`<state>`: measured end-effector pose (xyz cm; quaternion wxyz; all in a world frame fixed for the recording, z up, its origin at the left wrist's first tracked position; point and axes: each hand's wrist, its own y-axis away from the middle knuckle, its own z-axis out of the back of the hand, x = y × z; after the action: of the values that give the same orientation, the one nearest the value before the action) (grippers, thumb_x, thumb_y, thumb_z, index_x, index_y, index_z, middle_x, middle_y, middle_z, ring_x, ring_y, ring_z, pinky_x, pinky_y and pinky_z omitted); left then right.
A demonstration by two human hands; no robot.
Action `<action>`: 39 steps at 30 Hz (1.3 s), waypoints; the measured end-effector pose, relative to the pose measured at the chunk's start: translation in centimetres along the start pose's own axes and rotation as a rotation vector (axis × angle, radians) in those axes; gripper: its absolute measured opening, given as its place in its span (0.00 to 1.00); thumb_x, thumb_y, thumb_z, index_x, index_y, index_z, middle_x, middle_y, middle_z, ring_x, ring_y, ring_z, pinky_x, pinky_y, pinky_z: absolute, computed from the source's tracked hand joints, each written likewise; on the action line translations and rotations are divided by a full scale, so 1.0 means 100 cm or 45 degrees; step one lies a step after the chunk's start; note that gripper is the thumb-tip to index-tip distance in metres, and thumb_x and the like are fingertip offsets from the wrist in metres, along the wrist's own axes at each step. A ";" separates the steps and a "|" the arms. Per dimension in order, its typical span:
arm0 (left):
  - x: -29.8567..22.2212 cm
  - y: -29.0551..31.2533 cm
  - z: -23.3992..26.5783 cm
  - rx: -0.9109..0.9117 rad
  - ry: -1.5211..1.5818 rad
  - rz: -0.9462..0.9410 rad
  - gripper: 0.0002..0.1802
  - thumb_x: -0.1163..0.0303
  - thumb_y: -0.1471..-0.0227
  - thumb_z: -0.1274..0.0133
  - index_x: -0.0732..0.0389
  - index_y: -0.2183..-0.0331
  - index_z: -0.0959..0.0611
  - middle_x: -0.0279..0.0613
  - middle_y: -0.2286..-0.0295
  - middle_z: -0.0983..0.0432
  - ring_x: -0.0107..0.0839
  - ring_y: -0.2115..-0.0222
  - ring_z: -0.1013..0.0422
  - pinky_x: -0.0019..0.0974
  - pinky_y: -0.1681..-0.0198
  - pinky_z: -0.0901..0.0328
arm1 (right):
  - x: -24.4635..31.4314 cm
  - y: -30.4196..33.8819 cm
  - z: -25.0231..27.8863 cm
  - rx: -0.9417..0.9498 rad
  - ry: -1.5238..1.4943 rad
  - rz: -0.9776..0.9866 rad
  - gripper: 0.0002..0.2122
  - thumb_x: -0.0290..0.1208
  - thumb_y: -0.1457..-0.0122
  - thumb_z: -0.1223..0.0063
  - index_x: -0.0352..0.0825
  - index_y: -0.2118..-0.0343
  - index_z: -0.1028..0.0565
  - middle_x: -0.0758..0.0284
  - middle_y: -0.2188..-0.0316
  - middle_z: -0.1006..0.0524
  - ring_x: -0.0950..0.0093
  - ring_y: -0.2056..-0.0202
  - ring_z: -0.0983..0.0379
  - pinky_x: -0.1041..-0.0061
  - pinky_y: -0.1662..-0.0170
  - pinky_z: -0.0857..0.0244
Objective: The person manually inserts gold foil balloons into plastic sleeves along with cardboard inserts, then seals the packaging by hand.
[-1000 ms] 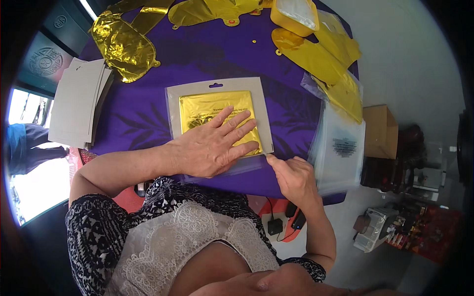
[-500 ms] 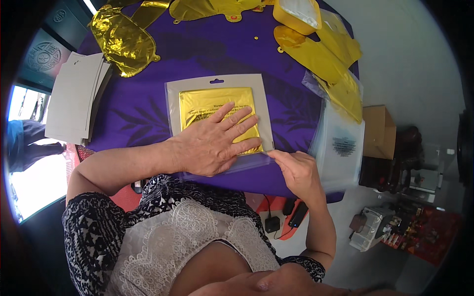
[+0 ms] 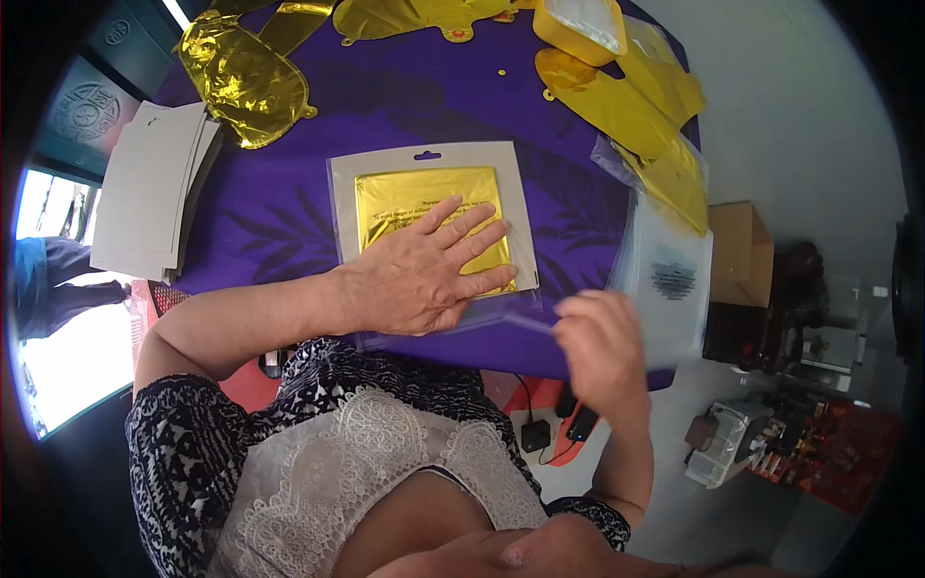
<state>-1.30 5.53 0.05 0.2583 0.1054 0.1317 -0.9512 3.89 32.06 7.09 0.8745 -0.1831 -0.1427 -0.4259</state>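
My left hand [image 3: 414,275] lies flat with its fingers spread, pressing on a folded gold foil piece [image 3: 385,193]. The foil rests on a pale backing card [image 3: 515,178] with a hanging slot at its top, all inside a clear plastic bag [image 3: 340,207]. Off the bag's lower right corner, my right hand [image 3: 599,352] is closed in a pinch and blurred by motion. From its fingertips a thin see-through strip [image 3: 530,323] stretches left toward the bag's lower edge. Whether the strip's far end still touches the bag I cannot tell.
A stack of pale cards [image 3: 149,193] stands at the left edge of the purple-covered table [image 3: 260,193]. Gold foil balloons [image 3: 241,82] lie at the back left, others [image 3: 617,106] at the right. A yellow tub [image 3: 583,29] sits far back; clear bags [image 3: 665,289] lie at the right.
My right hand has pulled away from the bag's lower right corner, rightward and toward me, and the strip now shows in its fingers. The bag has shifted slightly; my left hand stays on it.
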 end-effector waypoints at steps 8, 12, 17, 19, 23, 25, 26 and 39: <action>0.001 0.000 0.000 -0.004 0.030 0.013 0.34 0.61 0.51 0.46 0.49 0.41 0.30 0.55 0.37 0.45 0.53 0.35 0.48 0.60 0.34 0.51 | 0.000 0.004 -0.048 0.086 0.121 0.190 0.07 0.24 0.48 0.43 0.33 0.74 0.31 0.52 0.48 0.24 0.59 0.42 0.30 0.54 0.36 0.44; 0.001 0.001 0.001 -0.007 0.048 0.015 0.34 0.61 0.51 0.46 0.49 0.41 0.30 0.55 0.37 0.45 0.54 0.35 0.48 0.61 0.34 0.50 | 0.004 0.003 -0.053 0.026 0.195 0.189 0.06 0.24 0.47 0.45 0.34 0.76 0.31 0.52 0.51 0.22 0.60 0.42 0.29 0.54 0.35 0.47; 0.000 0.000 0.003 0.005 0.025 0.000 0.34 0.61 0.50 0.46 0.49 0.40 0.30 0.55 0.37 0.45 0.54 0.35 0.48 0.61 0.34 0.51 | 0.001 0.005 -0.054 -0.026 0.202 0.189 0.06 0.24 0.47 0.45 0.33 0.77 0.31 0.54 0.51 0.21 0.60 0.44 0.28 0.54 0.35 0.48; 0.000 0.001 0.001 0.021 0.009 -0.002 0.35 0.61 0.50 0.46 0.49 0.39 0.31 0.55 0.37 0.46 0.54 0.35 0.49 0.60 0.33 0.53 | 0.001 0.007 -0.052 -0.005 0.048 0.105 0.05 0.24 0.47 0.43 0.32 0.74 0.28 0.56 0.50 0.22 0.58 0.45 0.29 0.49 0.36 0.49; 0.001 0.002 -0.004 0.028 -0.041 -0.031 0.35 0.61 0.49 0.47 0.49 0.39 0.32 0.55 0.37 0.46 0.54 0.34 0.50 0.60 0.33 0.54 | 0.006 0.017 -0.042 -0.052 -0.004 0.079 0.04 0.23 0.47 0.43 0.30 0.71 0.25 0.58 0.55 0.20 0.57 0.49 0.27 0.55 0.40 0.42; 0.002 0.003 -0.006 0.021 -0.066 -0.031 0.34 0.62 0.47 0.49 0.49 0.38 0.32 0.55 0.37 0.46 0.55 0.34 0.50 0.60 0.33 0.55 | 0.012 0.031 -0.041 -0.365 0.013 -0.069 0.04 0.22 0.47 0.42 0.30 0.69 0.23 0.60 0.63 0.18 0.58 0.58 0.25 0.62 0.49 0.35; 0.001 0.003 -0.005 0.021 -0.068 -0.041 0.34 0.62 0.47 0.49 0.49 0.38 0.32 0.55 0.37 0.46 0.55 0.34 0.50 0.60 0.33 0.55 | 0.017 0.036 -0.040 -0.455 0.114 -0.097 0.04 0.22 0.46 0.42 0.30 0.68 0.22 0.63 0.73 0.20 0.63 0.68 0.27 0.66 0.61 0.36; 0.001 0.005 -0.003 0.008 -0.134 -0.063 0.32 0.61 0.43 0.52 0.50 0.37 0.34 0.55 0.37 0.44 0.55 0.34 0.51 0.59 0.33 0.56 | 0.031 0.044 -0.062 -0.278 0.502 -0.198 0.04 0.24 0.45 0.43 0.34 0.75 0.26 0.65 0.85 0.30 0.67 0.79 0.34 0.67 0.69 0.42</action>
<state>-1.10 5.19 -0.36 0.2409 0.0528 0.1177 -0.9619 9.85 29.72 1.98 0.8249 -0.1785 0.0640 -0.5325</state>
